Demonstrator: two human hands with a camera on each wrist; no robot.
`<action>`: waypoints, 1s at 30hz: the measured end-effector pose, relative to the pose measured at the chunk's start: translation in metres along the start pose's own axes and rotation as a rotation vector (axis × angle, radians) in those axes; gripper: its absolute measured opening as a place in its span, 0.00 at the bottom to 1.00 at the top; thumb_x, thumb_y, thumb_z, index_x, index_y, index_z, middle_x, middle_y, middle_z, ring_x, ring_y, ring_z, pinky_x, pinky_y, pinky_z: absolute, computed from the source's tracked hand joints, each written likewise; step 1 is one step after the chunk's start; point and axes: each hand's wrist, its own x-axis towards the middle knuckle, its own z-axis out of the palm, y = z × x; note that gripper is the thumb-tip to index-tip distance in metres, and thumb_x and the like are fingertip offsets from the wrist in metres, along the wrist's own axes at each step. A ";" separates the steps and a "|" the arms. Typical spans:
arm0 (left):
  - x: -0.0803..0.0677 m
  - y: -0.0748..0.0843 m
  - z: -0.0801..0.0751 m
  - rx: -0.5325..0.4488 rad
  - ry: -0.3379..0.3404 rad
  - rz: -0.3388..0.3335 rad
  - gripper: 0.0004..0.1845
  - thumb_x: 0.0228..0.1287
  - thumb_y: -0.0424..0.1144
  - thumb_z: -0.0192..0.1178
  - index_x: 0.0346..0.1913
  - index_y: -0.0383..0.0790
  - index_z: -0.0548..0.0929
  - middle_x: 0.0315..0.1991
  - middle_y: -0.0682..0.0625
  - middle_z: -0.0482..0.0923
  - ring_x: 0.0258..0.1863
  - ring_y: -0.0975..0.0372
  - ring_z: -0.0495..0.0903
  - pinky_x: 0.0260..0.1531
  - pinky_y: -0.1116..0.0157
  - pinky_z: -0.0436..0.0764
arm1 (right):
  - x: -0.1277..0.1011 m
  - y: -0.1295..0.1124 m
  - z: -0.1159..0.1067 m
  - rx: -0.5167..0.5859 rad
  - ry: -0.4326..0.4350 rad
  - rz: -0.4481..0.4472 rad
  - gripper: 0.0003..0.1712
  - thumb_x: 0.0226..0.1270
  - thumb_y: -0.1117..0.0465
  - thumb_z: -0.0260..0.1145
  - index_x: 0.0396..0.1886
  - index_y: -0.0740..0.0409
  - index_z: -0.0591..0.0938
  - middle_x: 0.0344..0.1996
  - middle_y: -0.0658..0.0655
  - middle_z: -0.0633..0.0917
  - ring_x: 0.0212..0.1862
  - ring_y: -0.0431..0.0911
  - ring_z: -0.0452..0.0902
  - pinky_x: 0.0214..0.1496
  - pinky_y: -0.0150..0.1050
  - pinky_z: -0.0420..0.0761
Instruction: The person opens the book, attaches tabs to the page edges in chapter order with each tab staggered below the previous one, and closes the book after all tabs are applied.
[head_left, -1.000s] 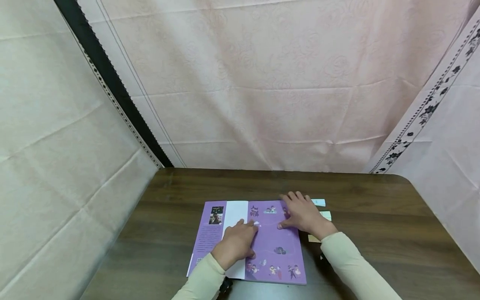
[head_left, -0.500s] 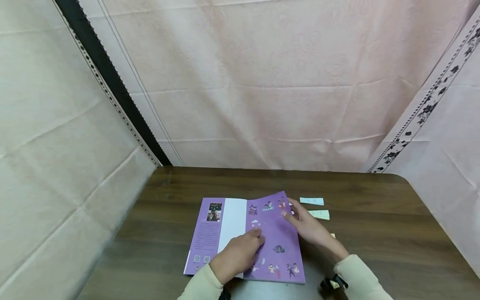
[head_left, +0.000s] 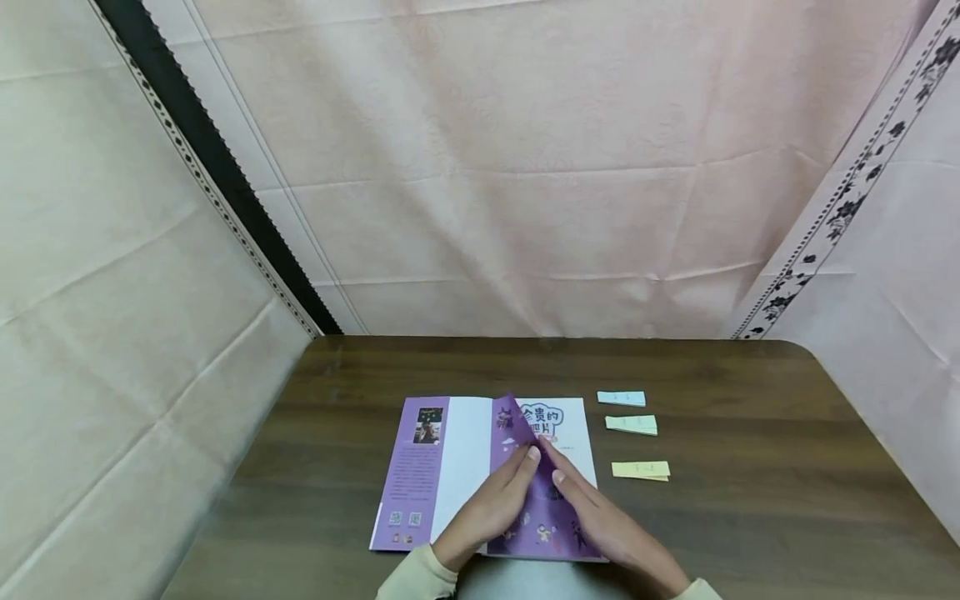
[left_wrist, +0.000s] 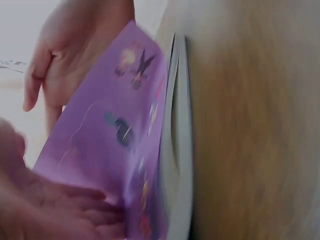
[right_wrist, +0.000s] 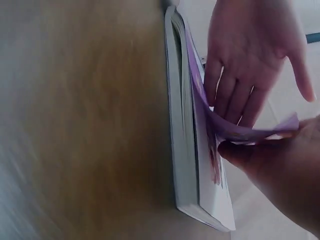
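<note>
Moved: cover (head_left: 525, 475) is lifted higher than 0.5 s before, baring a white title page (head_left: 562, 429); right hand (head_left: 600, 521) has slid under it from the book's (head_left: 438, 467) right edge.
Left hand (head_left: 491, 508): fingers straight, pressing on top of the purple cover, gripping nothing.
Right hand: flat, palm up beneath the cover, fingers straight, carrying the fold; both fingertips meet at the crease.
Book: on the table (head_left: 750, 517) under both hands, inner flap spread to the left of the left hand.
Around: 3 paper slips right of the right hand, apart from the book: blue (head_left: 621, 398) farthest, green (head_left: 632, 425), yellow (head_left: 641, 471) nearest.
Materials: glossy thin cover, bent; dark wood-grain table; creased pink cloth (head_left: 525, 167) behind.
In the way: nothing between hands and book.
</note>
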 end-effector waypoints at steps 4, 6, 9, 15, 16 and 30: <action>0.001 -0.002 0.006 -0.130 0.051 -0.002 0.38 0.85 0.62 0.35 0.80 0.36 0.66 0.74 0.38 0.72 0.73 0.46 0.70 0.74 0.41 0.64 | -0.009 0.001 0.003 0.035 -0.067 -0.039 0.32 0.91 0.50 0.31 0.88 0.50 0.46 0.86 0.59 0.44 0.84 0.58 0.36 0.74 0.22 0.43; 0.002 -0.002 0.007 -0.155 0.074 0.003 0.37 0.86 0.61 0.38 0.76 0.34 0.71 0.68 0.39 0.79 0.67 0.49 0.76 0.71 0.44 0.69 | -0.011 0.002 0.005 0.012 -0.057 -0.048 0.31 0.91 0.51 0.34 0.88 0.48 0.49 0.86 0.59 0.46 0.84 0.60 0.37 0.79 0.33 0.44; 0.004 -0.005 0.002 -0.154 0.118 0.007 0.32 0.86 0.56 0.44 0.68 0.31 0.79 0.55 0.39 0.87 0.53 0.52 0.85 0.58 0.51 0.80 | -0.011 0.005 0.010 -0.068 0.011 -0.054 0.31 0.90 0.55 0.45 0.87 0.45 0.56 0.85 0.59 0.54 0.84 0.60 0.45 0.82 0.53 0.47; -0.002 -0.014 -0.036 -0.195 0.185 0.010 0.19 0.80 0.43 0.58 0.53 0.27 0.87 0.41 0.35 0.89 0.33 0.58 0.86 0.36 0.62 0.86 | -0.006 0.009 0.021 -0.248 0.058 -0.069 0.37 0.85 0.54 0.57 0.86 0.53 0.57 0.84 0.63 0.58 0.83 0.62 0.52 0.78 0.65 0.54; -0.006 -0.015 -0.046 -0.221 0.190 -0.004 0.18 0.79 0.41 0.60 0.53 0.26 0.87 0.40 0.35 0.89 0.31 0.58 0.87 0.34 0.62 0.87 | -0.005 0.009 0.023 -0.273 0.045 -0.062 0.39 0.84 0.51 0.58 0.86 0.53 0.56 0.84 0.63 0.57 0.83 0.62 0.50 0.78 0.66 0.54; -0.039 -0.061 -0.151 -0.090 0.209 -0.208 0.19 0.73 0.44 0.68 0.42 0.26 0.89 0.24 0.46 0.88 0.20 0.62 0.84 0.25 0.65 0.84 | 0.009 -0.006 0.033 -0.588 -0.095 0.092 0.44 0.72 0.48 0.72 0.80 0.61 0.68 0.82 0.65 0.61 0.83 0.68 0.47 0.77 0.76 0.45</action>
